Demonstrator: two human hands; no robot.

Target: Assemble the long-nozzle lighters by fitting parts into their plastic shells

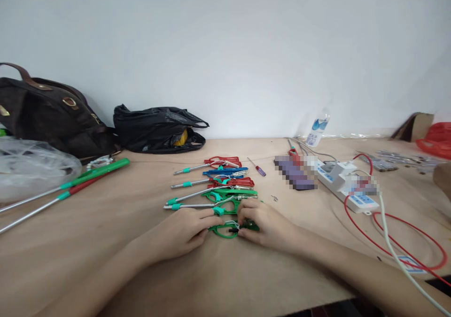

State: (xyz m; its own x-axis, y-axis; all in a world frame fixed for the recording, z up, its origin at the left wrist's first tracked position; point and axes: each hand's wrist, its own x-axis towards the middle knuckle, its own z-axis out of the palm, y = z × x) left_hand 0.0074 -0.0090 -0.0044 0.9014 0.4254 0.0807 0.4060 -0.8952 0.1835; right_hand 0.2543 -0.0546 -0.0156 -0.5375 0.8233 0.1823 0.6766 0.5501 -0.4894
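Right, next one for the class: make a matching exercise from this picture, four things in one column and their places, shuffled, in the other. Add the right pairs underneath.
Things
1. Right hand
2. Purple-handled screwdriver
3. Black plastic bag
4. Clear plastic bottle

Places
A. Lying just right of the blue handle
B. Behind the power strip
C. At the nearest green handle
D. Beside the dark bag with a brown carrying strap

Pairs: 1-C, 2-A, 3-D, 4-B
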